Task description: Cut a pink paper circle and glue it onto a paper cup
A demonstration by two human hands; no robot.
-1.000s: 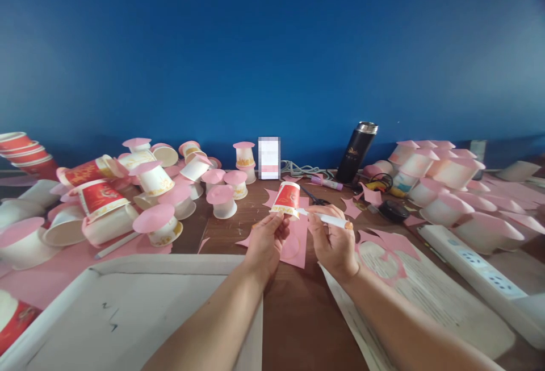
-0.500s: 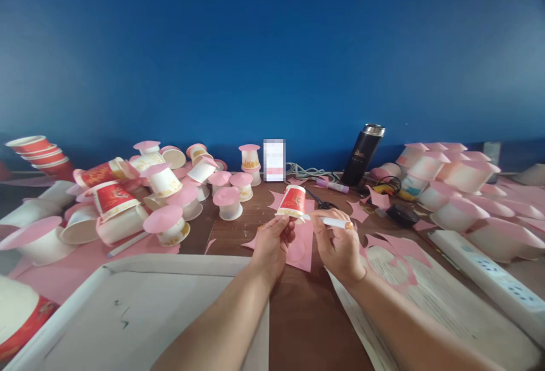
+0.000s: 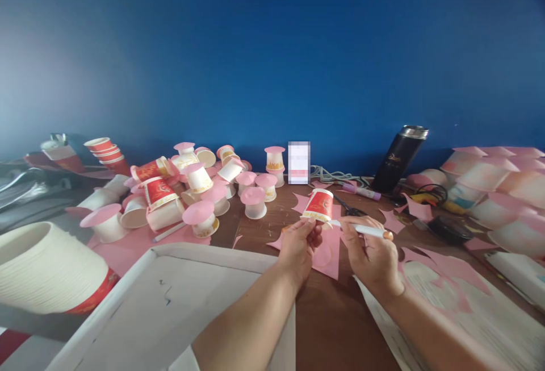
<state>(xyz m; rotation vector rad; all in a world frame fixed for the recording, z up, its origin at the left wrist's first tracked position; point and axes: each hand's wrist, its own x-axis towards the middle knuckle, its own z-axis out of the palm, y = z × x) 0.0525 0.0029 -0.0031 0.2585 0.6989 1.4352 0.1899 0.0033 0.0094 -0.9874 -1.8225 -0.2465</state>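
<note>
A red and white paper cup [image 3: 318,205] with gold markings sits rim-down in the fingers of my left hand [image 3: 297,249], which is closed on its lower edge. My right hand [image 3: 374,254] grips a slim white pen [image 3: 369,230] with an orange end. The pen's tip points left and is at the lower right of the cup, by the rim; whether it touches I cannot tell. Under the cup lies a sheet of pink paper [image 3: 327,254] showing a faint circle. A pair of black scissors [image 3: 351,209] rests behind my right hand.
Several paper cups with pink paper tops [image 3: 200,213] crowd the left; more [image 3: 489,175] are stacked at right. A black thermos [image 3: 399,158] leans near the blue wall. In front are a white box lid [image 3: 128,303], a large cup stack [image 3: 46,269] and a power strip [image 3: 519,277].
The view has turned left, so everything appears further right. My left hand still holds the cup and my right hand the pen, with the pen's tip still near the rim.
</note>
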